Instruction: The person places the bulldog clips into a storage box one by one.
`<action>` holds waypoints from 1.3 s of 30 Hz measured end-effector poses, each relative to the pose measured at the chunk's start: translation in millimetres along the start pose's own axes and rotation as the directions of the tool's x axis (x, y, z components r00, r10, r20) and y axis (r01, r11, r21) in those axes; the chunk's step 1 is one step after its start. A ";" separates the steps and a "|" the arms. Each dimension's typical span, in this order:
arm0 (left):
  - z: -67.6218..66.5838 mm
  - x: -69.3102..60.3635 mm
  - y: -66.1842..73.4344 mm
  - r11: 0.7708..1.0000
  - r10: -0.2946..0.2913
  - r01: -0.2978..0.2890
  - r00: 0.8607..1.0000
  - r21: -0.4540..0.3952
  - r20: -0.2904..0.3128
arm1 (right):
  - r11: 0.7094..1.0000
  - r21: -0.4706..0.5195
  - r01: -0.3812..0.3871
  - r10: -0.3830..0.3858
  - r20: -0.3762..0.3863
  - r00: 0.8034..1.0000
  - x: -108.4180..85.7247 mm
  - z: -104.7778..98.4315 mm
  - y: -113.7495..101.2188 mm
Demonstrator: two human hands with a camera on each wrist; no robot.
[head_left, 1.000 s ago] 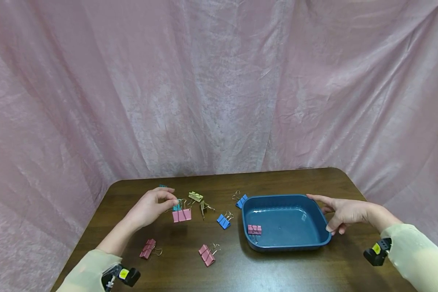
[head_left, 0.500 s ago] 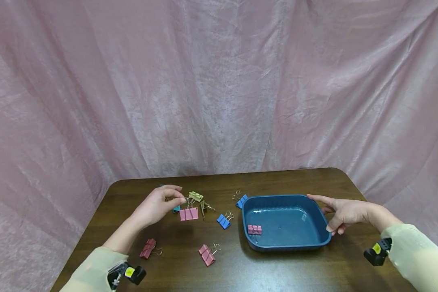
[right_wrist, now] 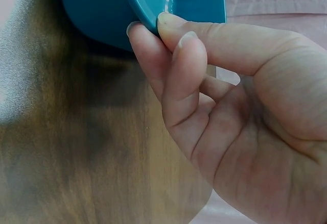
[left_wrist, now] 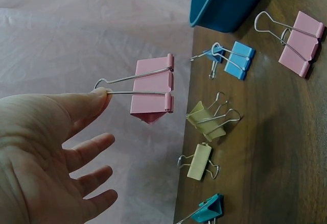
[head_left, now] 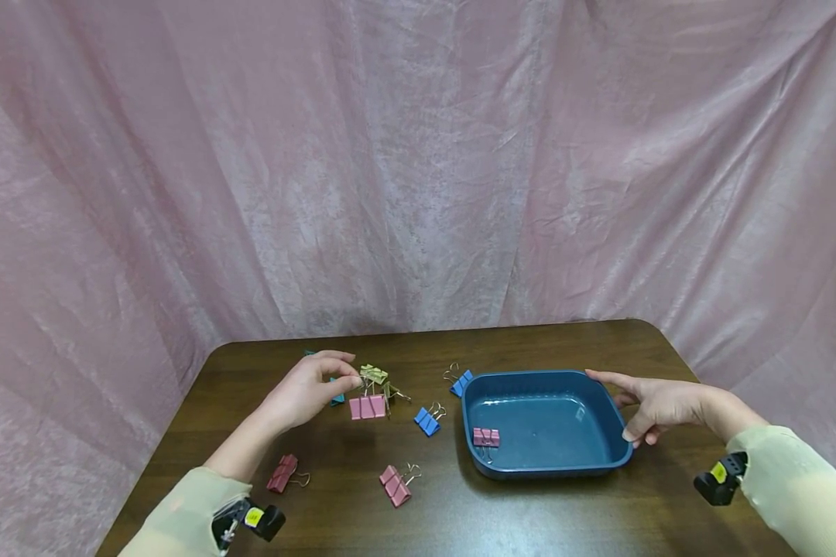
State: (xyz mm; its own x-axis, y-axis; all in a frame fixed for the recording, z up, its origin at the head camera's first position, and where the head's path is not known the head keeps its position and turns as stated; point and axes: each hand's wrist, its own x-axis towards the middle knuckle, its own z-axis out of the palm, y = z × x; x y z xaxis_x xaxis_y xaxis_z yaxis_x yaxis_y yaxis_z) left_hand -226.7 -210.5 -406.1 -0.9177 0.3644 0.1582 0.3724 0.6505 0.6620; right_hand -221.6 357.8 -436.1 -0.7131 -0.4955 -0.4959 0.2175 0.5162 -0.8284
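Note:
My left hand (head_left: 313,394) pinches a pink binder clip (head_left: 368,407) by its wire handle between thumb and forefinger. The clip hangs above the table, its pink body (left_wrist: 152,83) turned away from the fingertips. The other left fingers are spread apart in the left wrist view. At the right, my right hand (head_left: 665,406) grips the right rim of a blue tray (head_left: 546,470); in the right wrist view the thumb (right_wrist: 173,22) lies on the rim, with fingers against the outer side. One pink binder clip (head_left: 486,439) lies inside the tray near its left wall.
Behind the held clip lie yellow binder clips (head_left: 374,374) and a teal one (head_left: 337,398). Blue binder clips (head_left: 428,422) sit left of the tray. Pink ones lie nearer the front, one at the left (head_left: 282,473) and one in the middle (head_left: 395,486). A pink curtain (head_left: 418,170) hangs behind the table.
My left hand has moved to the right with the pink binder clip hanging from it, at a slowing pace. The right hand and the tray have stayed in place.

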 end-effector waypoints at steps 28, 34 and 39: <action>14.9 18.1 20.2 0.999 0.038 -0.037 0.999 -0.023 0.018 | 1.000 -0.009 -0.012 0.012 -0.010 1.000 -0.1 0.5 -1.8; 19.7 23.4 25.8 0.999 0.033 -0.032 0.999 -0.038 0.026 | 1.000 -0.014 -0.007 0.007 -0.009 1.000 0.0 0.2 -1.6; 24.4 28.0 32.4 0.997 0.049 -0.047 0.998 -0.057 0.031 | 1.000 -0.017 -0.001 0.001 -0.002 1.000 0.2 -0.5 -1.1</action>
State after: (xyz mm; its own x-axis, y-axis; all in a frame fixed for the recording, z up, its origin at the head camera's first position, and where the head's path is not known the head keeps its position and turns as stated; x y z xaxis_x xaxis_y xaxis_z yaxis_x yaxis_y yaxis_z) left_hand -237.0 -163.0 -398.2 -0.8938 0.4159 0.1676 0.4065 0.5937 0.6945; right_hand -222.3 357.5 -435.1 -0.7141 -0.4939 -0.4961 0.2067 0.5283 -0.8235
